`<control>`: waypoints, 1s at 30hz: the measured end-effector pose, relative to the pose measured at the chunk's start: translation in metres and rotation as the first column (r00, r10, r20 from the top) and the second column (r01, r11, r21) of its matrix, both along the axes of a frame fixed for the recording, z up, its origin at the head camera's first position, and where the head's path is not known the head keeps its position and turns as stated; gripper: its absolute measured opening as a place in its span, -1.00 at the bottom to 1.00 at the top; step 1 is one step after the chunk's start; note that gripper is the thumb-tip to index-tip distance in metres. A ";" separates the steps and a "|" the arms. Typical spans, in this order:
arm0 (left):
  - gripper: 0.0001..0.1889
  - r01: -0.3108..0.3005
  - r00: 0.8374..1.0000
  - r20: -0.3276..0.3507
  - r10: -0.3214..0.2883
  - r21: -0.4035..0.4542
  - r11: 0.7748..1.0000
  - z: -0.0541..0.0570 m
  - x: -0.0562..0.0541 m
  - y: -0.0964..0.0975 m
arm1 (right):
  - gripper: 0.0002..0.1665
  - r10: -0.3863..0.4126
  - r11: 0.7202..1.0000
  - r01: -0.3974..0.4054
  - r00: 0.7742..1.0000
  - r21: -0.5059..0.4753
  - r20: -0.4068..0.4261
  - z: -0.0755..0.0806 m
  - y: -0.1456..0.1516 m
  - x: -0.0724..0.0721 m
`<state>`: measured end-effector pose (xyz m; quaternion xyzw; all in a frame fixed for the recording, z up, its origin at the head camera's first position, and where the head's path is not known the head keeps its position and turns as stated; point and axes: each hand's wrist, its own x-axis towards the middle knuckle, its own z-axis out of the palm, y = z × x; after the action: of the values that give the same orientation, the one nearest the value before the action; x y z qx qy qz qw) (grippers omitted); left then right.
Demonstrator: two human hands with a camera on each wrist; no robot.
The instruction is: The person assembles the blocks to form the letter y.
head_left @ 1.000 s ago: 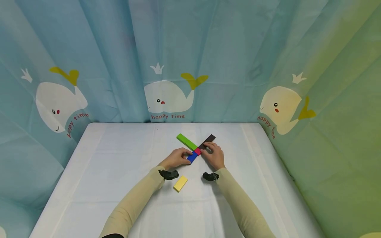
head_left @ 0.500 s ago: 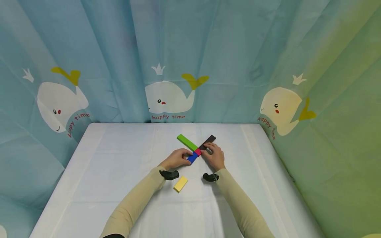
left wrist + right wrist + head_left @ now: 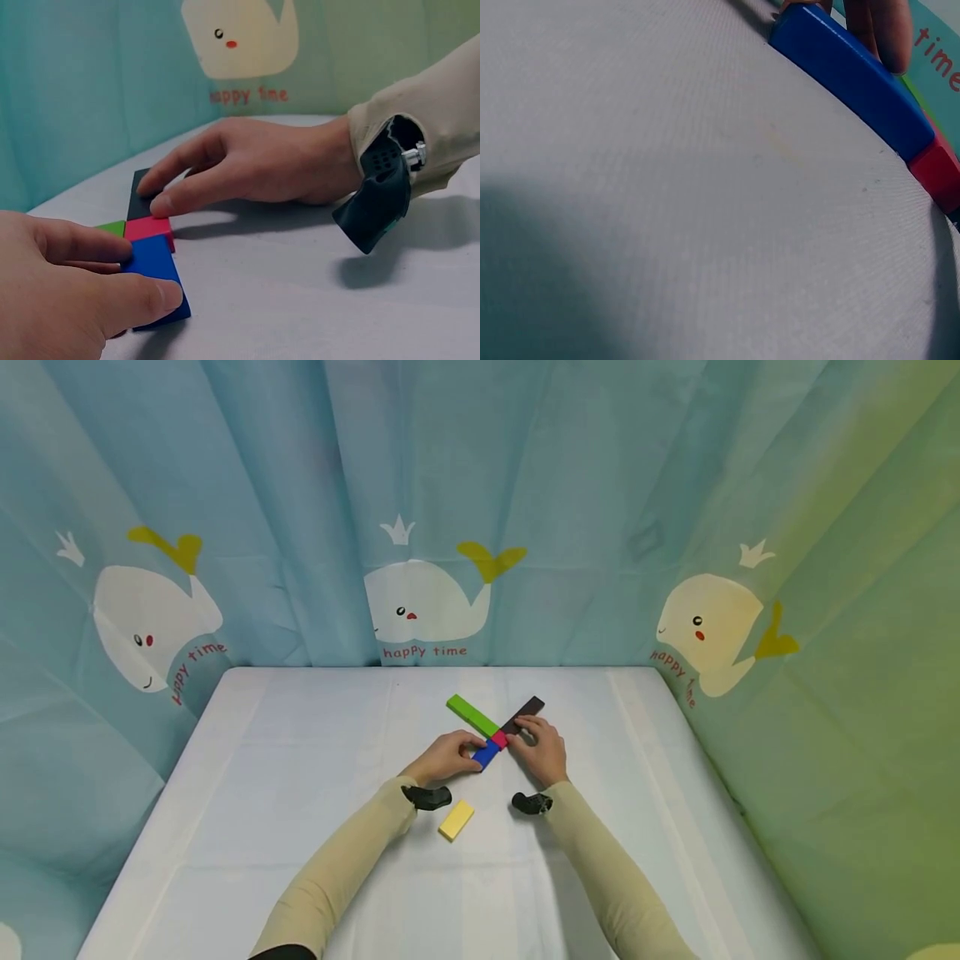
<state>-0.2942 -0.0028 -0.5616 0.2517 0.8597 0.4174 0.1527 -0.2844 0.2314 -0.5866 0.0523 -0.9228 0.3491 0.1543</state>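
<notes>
My left hand (image 3: 442, 757) holds the near end of a blue rectangular block (image 3: 487, 753), thumb and index finger on its two sides. A small red block (image 3: 499, 741) meets the blue one's far end. From the red block a long green bar (image 3: 471, 715) runs to the back left and a black block (image 3: 532, 705) to the back right, making an X-like shape flat on the table. My right hand (image 3: 544, 752) grips the black block close to the red one; its index finger crosses the black top and its thumb lies where black meets red (image 3: 150, 228).
A yellow block (image 3: 456, 821) lies apart on the white table (image 3: 247, 810), nearer me, between my forearms. Black wrist straps (image 3: 532, 804) hang below both sleeves. A blue-green curtain (image 3: 600, 527) with whale prints stands behind and beside the table.
</notes>
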 end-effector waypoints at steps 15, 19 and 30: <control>-0.55 -0.006 1.000 0.029 0.006 0.004 1.000 0.002 0.002 0.000 | -0.51 0.005 1.000 -0.005 1.000 -0.003 -0.003 0.001 0.000 0.001; -0.54 0.002 1.000 0.019 -0.003 0.022 1.000 0.000 0.004 -0.004 | -0.50 0.006 1.000 -0.006 1.000 0.002 0.004 0.001 -0.002 0.002; -0.56 0.007 0.999 -0.044 -0.005 0.064 0.998 -0.001 0.031 -0.038 | -0.48 0.003 1.000 -0.003 1.000 -0.003 -0.007 -0.003 0.000 0.001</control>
<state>-0.2636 -0.0413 -0.5627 0.2681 0.8484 0.4384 0.1268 -0.2837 0.2318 -0.5897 0.0548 -0.9216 0.3507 0.1571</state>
